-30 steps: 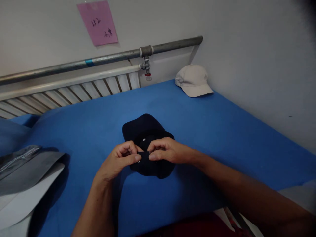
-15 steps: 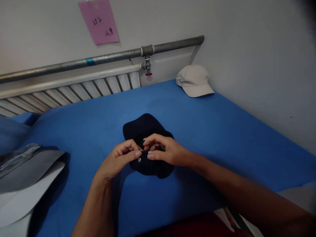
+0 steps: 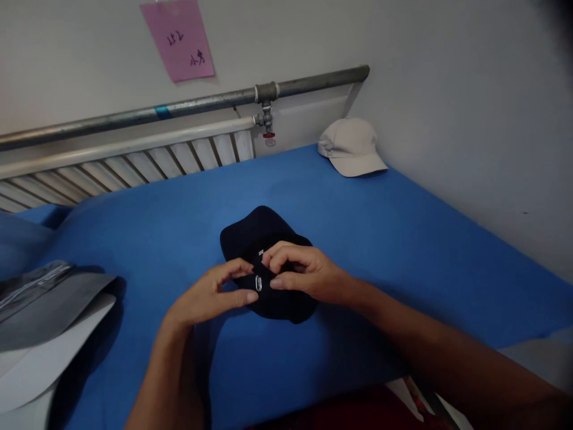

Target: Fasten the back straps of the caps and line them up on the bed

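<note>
A dark navy baseball cap [image 3: 255, 227] lies upside down on the blue bed sheet, its brim pointing away to the upper left. On its back strap sits a small silver metal buckle [image 3: 258, 283]. My left hand [image 3: 203, 301] is beside the buckle, thumb and index finger parted, with the tips near or touching the strap. My right hand [image 3: 313, 272] pinches the cap's back edge just right of the buckle, thumb outside and fingers curled inside. The inside of the cap is partly hidden by the right hand.
Grey and white caps [image 3: 58, 310] are stacked at the left. A beige cap [image 3: 353, 146] rests in the far right corner by the wall. Behind the blue sheet [image 3: 170, 221] run a radiator [image 3: 134, 161] and a metal pipe [image 3: 210, 101]; a pink paper [image 3: 181, 42] hangs above.
The left thumb and index finger have parted from their pinch at the strap. The buckle has turned upright and now shows fully. The right hand keeps its grip nearly in place.
</note>
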Demonstrator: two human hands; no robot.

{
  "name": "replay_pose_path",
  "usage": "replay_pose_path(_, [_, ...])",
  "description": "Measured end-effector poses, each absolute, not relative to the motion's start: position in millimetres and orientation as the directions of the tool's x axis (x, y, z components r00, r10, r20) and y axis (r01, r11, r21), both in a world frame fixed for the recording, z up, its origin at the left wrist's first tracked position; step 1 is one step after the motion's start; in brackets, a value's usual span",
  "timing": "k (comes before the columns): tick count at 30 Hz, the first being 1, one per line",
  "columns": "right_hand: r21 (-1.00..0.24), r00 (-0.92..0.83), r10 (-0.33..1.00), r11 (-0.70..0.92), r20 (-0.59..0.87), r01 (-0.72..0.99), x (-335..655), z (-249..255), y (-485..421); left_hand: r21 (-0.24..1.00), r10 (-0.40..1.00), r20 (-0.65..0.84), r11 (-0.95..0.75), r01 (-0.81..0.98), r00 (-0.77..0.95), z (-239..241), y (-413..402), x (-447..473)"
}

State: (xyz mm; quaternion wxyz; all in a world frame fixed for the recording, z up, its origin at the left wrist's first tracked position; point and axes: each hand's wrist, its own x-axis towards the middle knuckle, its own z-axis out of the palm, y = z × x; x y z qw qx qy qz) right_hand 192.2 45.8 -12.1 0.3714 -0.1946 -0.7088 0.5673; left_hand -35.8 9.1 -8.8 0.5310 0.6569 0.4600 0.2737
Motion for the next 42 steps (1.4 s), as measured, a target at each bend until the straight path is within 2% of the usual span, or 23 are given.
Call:
replay_pose_path(3, [-0.956, -0.692, 0.666, 0.266, 0.277, -0.126, 192.1, -13.3, 46.1, 0.908, 0.887, -0.166, -0.033, 0.417, 0.431, -12.3, 10.9, -29.2])
replay_pose_path(6, [-0.967, -0.714, 0.658, 0.228, 0.240, -0.115, 190.7, -16.2, 45.9, 0.908, 0.902, -0.178, -0.002, 0.418, 0.392, -18.9, 13.1, -20.7])
replay_pose_path(14, [-0.984, -0.651, 0.743, 0.059, 0.155, -0.166, 188.2, -22.0, 49.8, 0.973, 0.909, -0.217, 0.175, 0.148, 0.356, -19.6, 17.1, -12.5])
replay_pose_path(18, [-0.988, -0.608, 0.786, 0.028, 0.115, -0.151, 186.0, -22.1, 49.7, 0.980, 0.908, -0.199, 0.177, 0.094, 0.369, -19.4, 17.6, -17.2])
replay_pose_path(21, [-0.987, -0.607, 0.785, 0.039, 0.127, -0.156, 183.6, -22.2, 47.0, 0.980, 0.913, -0.192, 0.195, 0.029, 0.359, -19.6, 17.1, -23.0])
replay_pose_path(27, [-0.989, -0.617, 0.777, 0.046, 0.126, -0.144, 183.5, -23.2, 46.5, 0.921, 0.924, -0.209, 0.296, -0.252, 0.320, -15.2, 16.4, -26.8])
replay_pose_path(31, [-0.964, -0.582, 0.776, 0.125, 0.243, -0.235, 185.8, -22.3, 48.9, 0.877, 0.933, -0.255, 0.334, -0.346, 0.254, -12.9, 17.1, -20.0])
replay_pose_path(36, [-0.913, -0.593, 0.706, 0.203, 0.388, -0.355, 185.8, -20.5, 48.6, 0.830, 0.921, -0.278, 0.374, -0.414, 0.274, -10.4, 16.9, -13.6])
replay_pose_path(39, [-0.918, -0.590, 0.706, 0.253, 0.391, -0.304, 186.0, -21.1, 48.3, 0.816, 0.920, -0.300, 0.385, -0.432, 0.252, -10.0, 17.2, -12.1])
replay_pose_path(42, [-0.945, -0.585, 0.743, 0.256, 0.326, -0.202, 186.6, -21.9, 48.4, 0.819, 0.922, -0.308, 0.382, -0.428, 0.232, -10.0, 17.5, -10.8])
